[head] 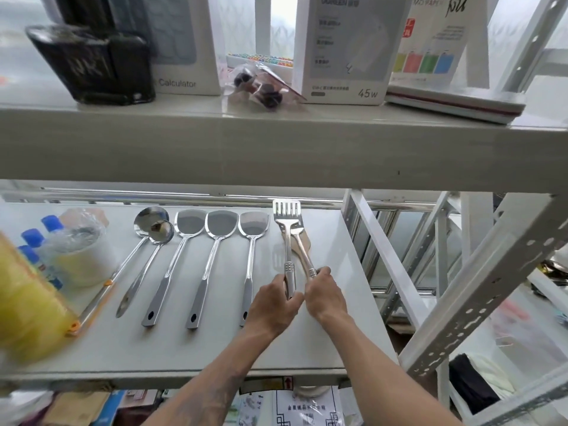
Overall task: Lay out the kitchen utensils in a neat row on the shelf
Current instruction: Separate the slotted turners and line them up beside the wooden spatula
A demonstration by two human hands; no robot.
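Left hand (pixel 274 305) closed around the handle of a slotted turner (pixel 287 224), right hand (pixel 325 295) gripping a second steel handle (pixel 302 252) just beside it, heads pointing toward the back. Alongside on the white shelf (pixel 332 333): three spatulas (pixel 220 224) and two ladles (pixel 155 226), laid parallel. Above, boxes on an upper shelf (pixel 276 142).

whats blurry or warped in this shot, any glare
Head view: the yellow object at the left edge is smeared out of focus; wide-angle bends the upper shelf edge; backlight washes out the window; spatula heads show soft glare; both hands stay sharp.
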